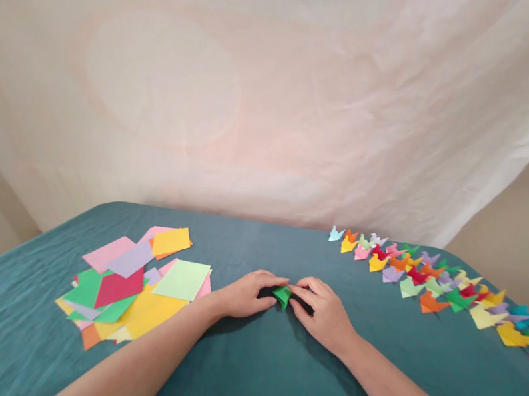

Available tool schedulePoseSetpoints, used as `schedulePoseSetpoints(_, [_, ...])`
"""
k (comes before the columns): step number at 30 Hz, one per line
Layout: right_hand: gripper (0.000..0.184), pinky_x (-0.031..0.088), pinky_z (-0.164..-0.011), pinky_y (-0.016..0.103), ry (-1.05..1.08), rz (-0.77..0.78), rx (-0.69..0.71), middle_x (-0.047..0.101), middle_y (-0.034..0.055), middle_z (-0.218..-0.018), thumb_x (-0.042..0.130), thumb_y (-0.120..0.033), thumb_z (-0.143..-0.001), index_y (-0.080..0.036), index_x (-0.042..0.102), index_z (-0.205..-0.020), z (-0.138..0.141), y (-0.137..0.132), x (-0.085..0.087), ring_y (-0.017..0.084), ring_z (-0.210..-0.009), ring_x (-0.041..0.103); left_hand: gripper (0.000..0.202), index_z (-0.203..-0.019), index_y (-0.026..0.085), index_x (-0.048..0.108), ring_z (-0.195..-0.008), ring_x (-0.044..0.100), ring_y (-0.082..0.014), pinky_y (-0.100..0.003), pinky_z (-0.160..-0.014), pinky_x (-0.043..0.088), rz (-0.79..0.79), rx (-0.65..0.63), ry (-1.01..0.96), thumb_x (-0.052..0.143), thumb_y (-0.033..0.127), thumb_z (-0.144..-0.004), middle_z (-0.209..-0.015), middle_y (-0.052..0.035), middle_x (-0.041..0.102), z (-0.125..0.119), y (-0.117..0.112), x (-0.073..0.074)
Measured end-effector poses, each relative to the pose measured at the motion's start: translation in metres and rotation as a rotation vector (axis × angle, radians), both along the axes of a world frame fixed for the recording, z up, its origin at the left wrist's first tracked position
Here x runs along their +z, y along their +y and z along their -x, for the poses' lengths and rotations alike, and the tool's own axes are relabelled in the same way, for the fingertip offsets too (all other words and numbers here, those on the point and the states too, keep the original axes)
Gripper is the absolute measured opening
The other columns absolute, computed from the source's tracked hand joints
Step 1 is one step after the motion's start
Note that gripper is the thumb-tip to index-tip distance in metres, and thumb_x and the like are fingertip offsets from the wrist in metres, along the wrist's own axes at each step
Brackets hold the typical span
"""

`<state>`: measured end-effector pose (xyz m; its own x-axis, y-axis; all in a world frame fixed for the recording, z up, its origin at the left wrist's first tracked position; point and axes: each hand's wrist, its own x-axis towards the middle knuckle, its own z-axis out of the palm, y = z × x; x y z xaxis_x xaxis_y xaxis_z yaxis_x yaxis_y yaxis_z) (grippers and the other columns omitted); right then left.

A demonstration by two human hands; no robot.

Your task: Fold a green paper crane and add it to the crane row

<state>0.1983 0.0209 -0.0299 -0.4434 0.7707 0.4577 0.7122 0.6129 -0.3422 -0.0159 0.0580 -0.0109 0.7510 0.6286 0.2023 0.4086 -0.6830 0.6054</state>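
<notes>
Between my hands, at the middle of the table, is a small piece of folded green paper [282, 296]. My left hand [248, 294] comes at it from the left, thumb and fingers closed on its left edge. From the other side my right hand [324, 309] pinches its right edge with thumb and fingertips. The paper looks folded into a compact pointed shape; its finer folds are too small to make out, and fingertips cover its sides.
A loose pile of coloured paper sheets [151, 314] lies left of my left forearm. Rows of folded paper birds [432, 302] run along the right side to the far edge. A teal cloth [233, 382] covers the table; a pale sheet [282, 93] hangs behind it.
</notes>
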Motion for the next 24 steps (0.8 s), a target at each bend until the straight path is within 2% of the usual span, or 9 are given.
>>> schedulePoseSetpoints(7, [0.023, 0.042, -0.080, 0.032, 0.110, 0.096, -0.021, 0.061, 0.0040, -0.095, 0.052, -0.023, -0.084, -0.025, 0.065, -0.103, 0.007, 0.005, -0.006, 0.018, -0.086, 0.055, 0.051, -0.129, 0.021, 0.046, -0.112, 0.049, -0.0196, -0.033, -0.100, 0.034, 0.006, 0.027, 0.006, 0.053, 0.015, -0.079, -0.123, -0.0058, 0.055, 0.000, -0.001, -0.001])
schedulePoseSetpoints(11, [0.016, 0.044, -0.071, 0.028, 0.204, 0.280, -0.037, 0.061, 0.0032, -0.084, 0.054, -0.024, -0.080, -0.023, 0.069, -0.087, 0.014, 0.016, -0.004, 0.016, -0.078, 0.057, 0.054, -0.129, 0.023, 0.046, -0.110, 0.050, -0.0198, -0.033, -0.100, 0.034, -0.015, 0.030, -0.012, 0.054, 0.013, -0.077, -0.121, -0.0048, 0.057, -0.001, -0.001, -0.003])
schedulePoseSetpoints(14, [0.012, 0.043, -0.063, 0.026, 0.268, 0.363, -0.103, 0.060, 0.0025, -0.076, 0.057, -0.025, -0.076, -0.020, 0.068, -0.079, 0.019, 0.025, -0.006, 0.015, -0.067, 0.056, 0.057, -0.129, 0.023, 0.045, -0.107, 0.052, -0.0192, -0.033, -0.098, 0.036, -0.029, 0.031, -0.023, 0.053, 0.011, -0.075, -0.119, -0.0046, 0.058, -0.001, -0.002, -0.002])
schedulePoseSetpoints(18, [0.012, 0.043, -0.062, 0.026, 0.294, 0.353, -0.153, 0.059, 0.0024, -0.076, 0.056, -0.024, -0.076, -0.018, 0.065, -0.080, 0.022, 0.027, -0.012, 0.015, -0.064, 0.055, 0.056, -0.128, 0.021, 0.047, -0.107, 0.053, -0.0185, -0.030, -0.097, 0.037, -0.022, 0.046, -0.043, 0.053, 0.011, -0.074, -0.119, -0.0053, 0.059, 0.000, -0.003, -0.002])
schedulePoseSetpoints(24, [0.014, 0.043, -0.063, 0.026, 0.322, 0.332, -0.158, 0.059, 0.0020, -0.077, 0.053, -0.024, -0.077, -0.019, 0.066, -0.081, 0.022, 0.022, -0.012, 0.014, -0.064, 0.055, 0.042, -0.117, 0.019, 0.058, -0.104, 0.056, -0.0161, -0.026, -0.093, 0.041, 0.019, 0.166, -0.098, 0.047, 0.011, -0.078, -0.115, -0.0037, 0.061, 0.001, 0.001, -0.007])
